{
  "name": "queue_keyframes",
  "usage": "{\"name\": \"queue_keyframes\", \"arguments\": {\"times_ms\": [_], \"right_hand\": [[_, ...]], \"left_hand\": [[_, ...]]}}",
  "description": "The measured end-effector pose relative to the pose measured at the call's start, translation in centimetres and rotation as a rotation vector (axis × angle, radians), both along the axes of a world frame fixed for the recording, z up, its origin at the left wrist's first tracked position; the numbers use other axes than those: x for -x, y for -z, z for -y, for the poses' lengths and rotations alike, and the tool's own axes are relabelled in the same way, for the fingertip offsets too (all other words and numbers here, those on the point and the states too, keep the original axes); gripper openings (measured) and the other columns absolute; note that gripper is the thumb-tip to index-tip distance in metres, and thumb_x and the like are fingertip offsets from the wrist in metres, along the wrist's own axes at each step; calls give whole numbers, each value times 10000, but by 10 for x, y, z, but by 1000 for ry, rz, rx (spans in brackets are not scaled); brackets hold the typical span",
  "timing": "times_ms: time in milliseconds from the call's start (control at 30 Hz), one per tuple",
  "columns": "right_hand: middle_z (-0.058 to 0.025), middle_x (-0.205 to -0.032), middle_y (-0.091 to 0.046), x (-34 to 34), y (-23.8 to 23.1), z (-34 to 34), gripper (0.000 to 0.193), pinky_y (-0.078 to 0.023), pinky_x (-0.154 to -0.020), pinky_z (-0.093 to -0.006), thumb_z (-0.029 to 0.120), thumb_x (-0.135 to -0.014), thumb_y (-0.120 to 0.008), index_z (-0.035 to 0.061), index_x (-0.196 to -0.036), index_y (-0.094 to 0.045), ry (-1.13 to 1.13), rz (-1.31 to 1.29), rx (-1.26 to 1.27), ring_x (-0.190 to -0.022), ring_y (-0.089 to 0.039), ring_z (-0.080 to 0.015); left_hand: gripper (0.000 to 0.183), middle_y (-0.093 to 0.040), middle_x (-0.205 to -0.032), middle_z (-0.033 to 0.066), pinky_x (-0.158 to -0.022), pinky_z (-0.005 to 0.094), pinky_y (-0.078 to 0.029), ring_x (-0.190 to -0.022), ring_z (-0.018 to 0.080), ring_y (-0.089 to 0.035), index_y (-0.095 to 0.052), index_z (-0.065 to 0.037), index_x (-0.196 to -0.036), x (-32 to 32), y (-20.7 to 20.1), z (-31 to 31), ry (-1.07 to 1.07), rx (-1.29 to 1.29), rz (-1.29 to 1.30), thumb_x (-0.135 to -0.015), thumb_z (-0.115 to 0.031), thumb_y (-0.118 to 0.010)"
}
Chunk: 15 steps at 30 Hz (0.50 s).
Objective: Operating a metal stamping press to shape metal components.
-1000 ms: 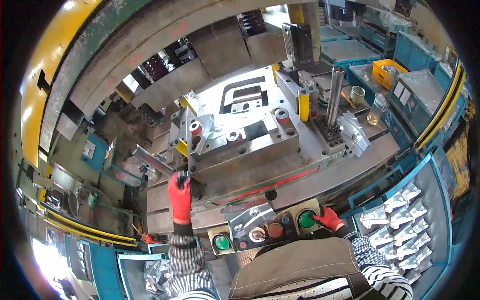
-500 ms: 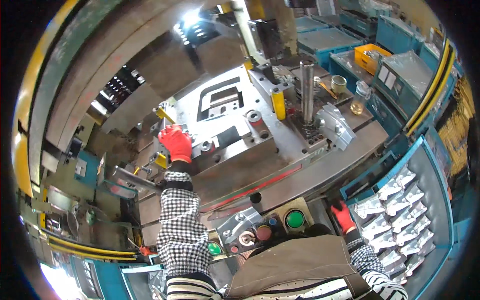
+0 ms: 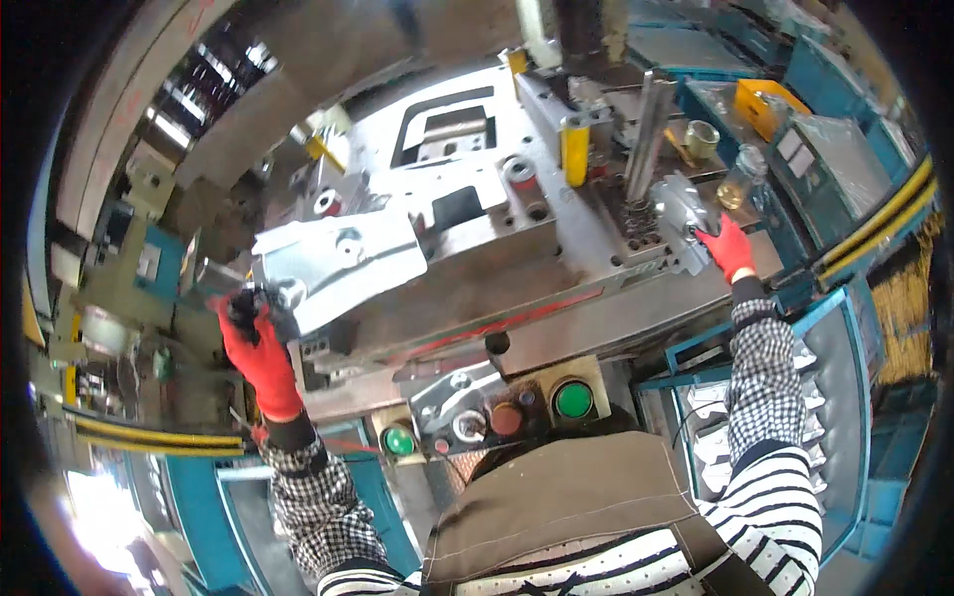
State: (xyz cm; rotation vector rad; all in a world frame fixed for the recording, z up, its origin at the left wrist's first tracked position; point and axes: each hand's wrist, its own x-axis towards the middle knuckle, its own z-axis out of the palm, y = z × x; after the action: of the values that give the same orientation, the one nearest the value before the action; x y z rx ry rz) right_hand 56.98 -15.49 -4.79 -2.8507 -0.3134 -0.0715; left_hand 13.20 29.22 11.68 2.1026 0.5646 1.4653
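Observation:
My left hand (image 3: 260,360), in a red glove, is closed at the near-left end of a pale stamped metal part (image 3: 348,260). The part is tilted and slightly blurred in front of the die block's left side. Something dark shows at the fingers; whether it is the glove's palm cannot be made out. At the right, my right hand (image 3: 732,250), also red-gloved, has its fingers at the right edge of another stamped metal part (image 3: 682,217). That one leans beside an upright steel post (image 3: 651,139). The press die (image 3: 487,243) lies between my hands.
A control box with green buttons (image 3: 573,400) stands near my waist, with a metal part (image 3: 452,393) lying on it. A blue crate (image 3: 863,397) of metal parts is at the right. A glass jar (image 3: 740,179) and a yellow bin (image 3: 770,109) stand beyond my right hand.
My left hand has come back toward the left from the die and now holds a metal part. My right hand has moved from the crate's edge up to the part beside the post.

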Motion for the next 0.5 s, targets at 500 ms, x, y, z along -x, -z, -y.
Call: {"name": "queue_keyframes", "arguments": {"times_ms": [500], "right_hand": [[-186, -1152, -492, -22, -6, -28, 726, -382, -872, -364, 466, -635, -651, 24, -1169, -433, 55, -8, 168, -1057, -484, -296]], "left_hand": [[358, -488, -904, 164, -701, 359, -415, -799, 312, -503, -482, -5, -979, 74, 206, 129, -148, 246, -304, -626, 50, -482]]}}
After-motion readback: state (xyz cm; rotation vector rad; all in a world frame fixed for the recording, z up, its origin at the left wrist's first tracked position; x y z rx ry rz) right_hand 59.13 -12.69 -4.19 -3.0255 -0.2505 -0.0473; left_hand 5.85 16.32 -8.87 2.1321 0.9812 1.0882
